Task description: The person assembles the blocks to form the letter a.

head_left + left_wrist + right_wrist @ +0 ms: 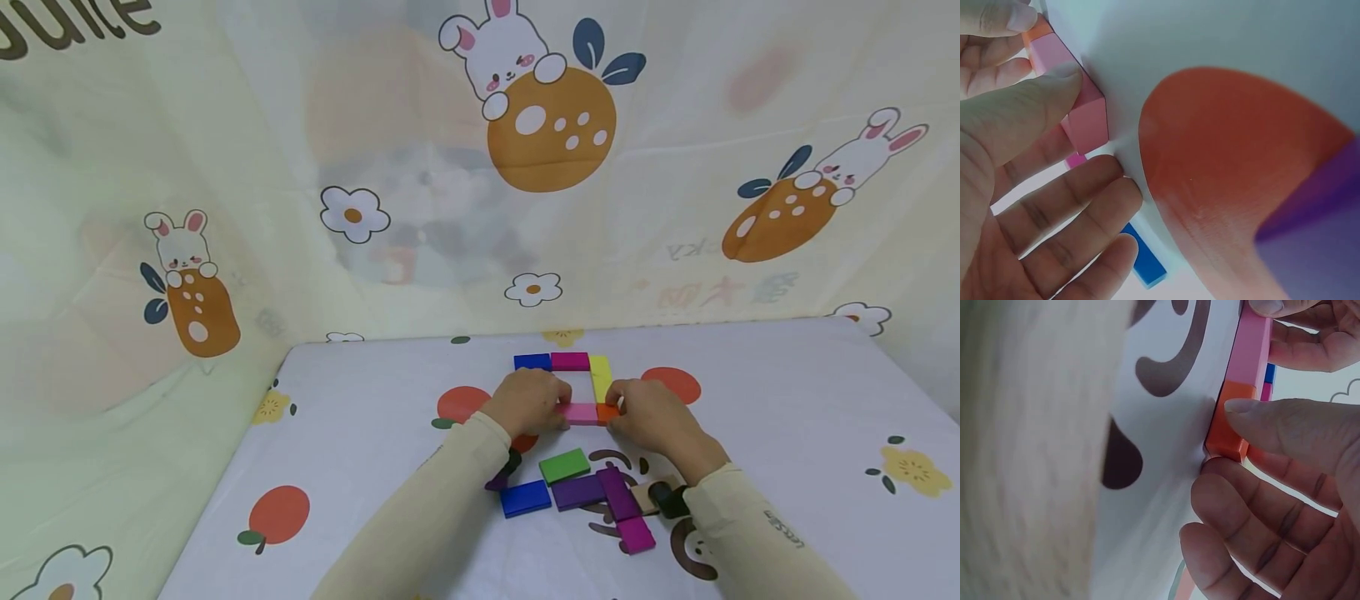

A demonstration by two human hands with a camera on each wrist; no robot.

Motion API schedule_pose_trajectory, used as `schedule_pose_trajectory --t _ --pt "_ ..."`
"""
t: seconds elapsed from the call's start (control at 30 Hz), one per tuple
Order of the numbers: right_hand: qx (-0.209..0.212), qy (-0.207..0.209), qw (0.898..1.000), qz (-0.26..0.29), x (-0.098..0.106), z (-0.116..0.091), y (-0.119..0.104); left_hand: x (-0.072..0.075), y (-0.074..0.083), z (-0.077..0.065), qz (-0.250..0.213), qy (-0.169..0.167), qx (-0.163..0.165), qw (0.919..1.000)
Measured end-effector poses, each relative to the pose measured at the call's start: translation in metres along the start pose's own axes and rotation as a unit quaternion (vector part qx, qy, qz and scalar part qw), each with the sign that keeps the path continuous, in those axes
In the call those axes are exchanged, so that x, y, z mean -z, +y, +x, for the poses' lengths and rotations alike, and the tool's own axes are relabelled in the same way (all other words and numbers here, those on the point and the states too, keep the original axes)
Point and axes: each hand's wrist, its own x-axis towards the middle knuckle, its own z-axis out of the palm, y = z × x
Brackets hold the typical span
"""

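Observation:
In the head view, my left hand [525, 402] grips the left end of a pink block [582, 413], thumb on its near side in the left wrist view. My right hand [654, 421] pinches an orange block [607, 412], its thumb [1272, 422] against the near face. The orange and pink blocks lie end to end on the cloth. A yellow block [600, 377] runs back from them on the right. Along the far side sit a magenta block [570, 361] and a blue block [531, 362]. My left hand partly covers the left side.
Nearer me lie loose blocks: green [565, 466], blue [525, 498], purple [577, 492], dark purple [618, 493], magenta [636, 535] and tan [643, 499], the last partly behind my right wrist camera. A patterned curtain [420, 308] hangs behind the white printed tablecloth [375, 433].

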Motion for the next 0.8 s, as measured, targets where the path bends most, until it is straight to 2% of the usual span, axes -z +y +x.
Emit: schedule_pose_trajectory --t 0.8 --pt "0.01 0.004 1.0 0.003 0.0011 -0.0009 0.0002 -0.0007 -0.001 0.0008 0.003 0.002 -0.005 1.0"
